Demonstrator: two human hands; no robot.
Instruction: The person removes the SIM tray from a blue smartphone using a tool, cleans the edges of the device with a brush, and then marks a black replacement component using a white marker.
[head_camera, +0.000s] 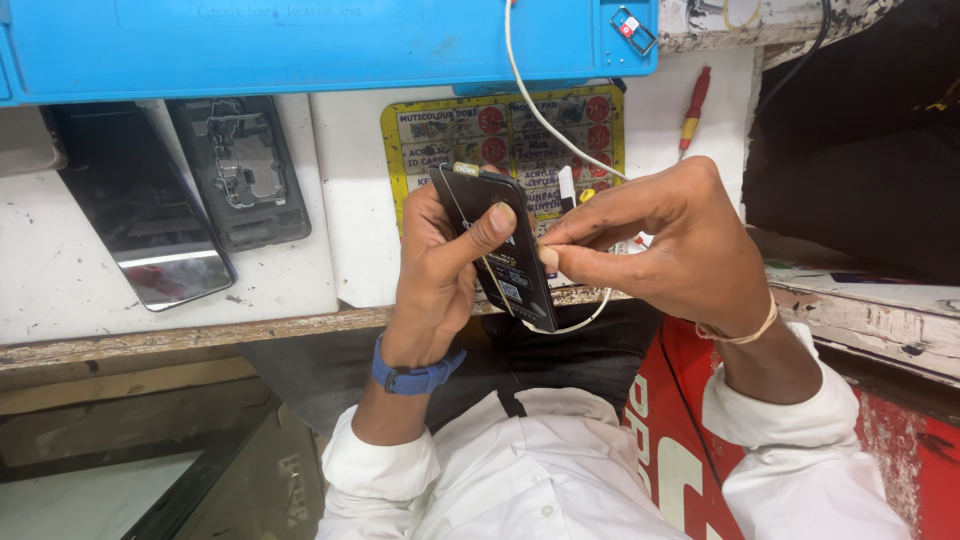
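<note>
Head view: the left hand (437, 262) is wrapped round a black phone (500, 245), thumb pressed on its back, just above the near table (60, 270) edge. The right hand (668, 240) is pinched shut on something small at the phone's side; what it is cannot be told. Held over the lap, the phone could slip off the table edge, or the white cable (540, 115) could snag.

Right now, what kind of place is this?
Probably a phone repair bench: an opened black phone with bare insides lies on the worn white worktop, beside a blue rubber repair mat and a red-handled screwdriver.
</note>
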